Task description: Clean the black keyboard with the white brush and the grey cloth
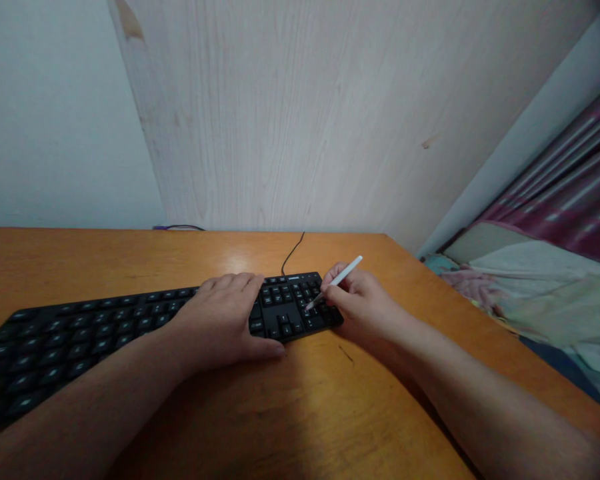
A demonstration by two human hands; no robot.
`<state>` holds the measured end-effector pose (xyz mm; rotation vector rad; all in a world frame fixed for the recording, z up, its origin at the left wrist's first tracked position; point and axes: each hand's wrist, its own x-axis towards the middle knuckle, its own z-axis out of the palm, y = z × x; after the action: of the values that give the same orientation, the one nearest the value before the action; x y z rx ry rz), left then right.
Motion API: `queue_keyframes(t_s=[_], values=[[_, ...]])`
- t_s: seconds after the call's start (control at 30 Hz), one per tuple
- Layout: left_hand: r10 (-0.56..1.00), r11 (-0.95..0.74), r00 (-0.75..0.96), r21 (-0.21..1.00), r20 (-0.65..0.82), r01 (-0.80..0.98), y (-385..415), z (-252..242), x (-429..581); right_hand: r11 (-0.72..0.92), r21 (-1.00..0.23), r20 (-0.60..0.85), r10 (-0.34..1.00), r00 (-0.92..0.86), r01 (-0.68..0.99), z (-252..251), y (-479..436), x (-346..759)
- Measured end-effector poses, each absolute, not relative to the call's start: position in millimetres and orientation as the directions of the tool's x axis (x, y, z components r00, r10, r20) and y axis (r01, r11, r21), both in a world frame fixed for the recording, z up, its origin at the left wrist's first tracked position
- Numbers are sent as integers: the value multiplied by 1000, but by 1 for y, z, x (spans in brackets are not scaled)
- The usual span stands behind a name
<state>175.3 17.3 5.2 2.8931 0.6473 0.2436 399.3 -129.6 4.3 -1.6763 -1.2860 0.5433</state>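
Observation:
A black keyboard [105,330] lies across the orange wooden desk [300,413], its cable running to the back. My left hand [225,320] rests flat on the keys right of the middle, fingers stretched out, thumb along the front edge. My right hand [360,300] pinches a thin white pen-like tool [337,282], held slanted. The tool's dark tip touches the number pad keys at the keyboard's right end.
A pale wood-grain panel [305,113] and a white wall [55,113] stand behind the desk. The desk's right edge drops off toward a bed with crumpled bedding [545,293] and a striped purple cloth [575,193]. A purple cable [180,227] lies at the desk's back.

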Motion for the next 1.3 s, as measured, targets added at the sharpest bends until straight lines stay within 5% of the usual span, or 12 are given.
queue_keyframes(t_s=[0.53,0.73,0.9,1.07,1.3], values=[[441,-888,892,194,103,417,18,4,175,-189,-552,224,905,362,812,26,-133,415],[450,-885,887,188,104,427,19,2,175,-348,-329,303,841,448,878,37,-138,415],[446,-887,887,192,122,420,19,0,175,-144,-567,358,844,400,811,35,-136,408],[440,-889,888,201,134,411,19,0,175,73,-844,333,848,412,531,25,-128,397],[430,-895,893,192,134,402,19,0,174,63,-966,159,910,384,250,4,-125,390]])
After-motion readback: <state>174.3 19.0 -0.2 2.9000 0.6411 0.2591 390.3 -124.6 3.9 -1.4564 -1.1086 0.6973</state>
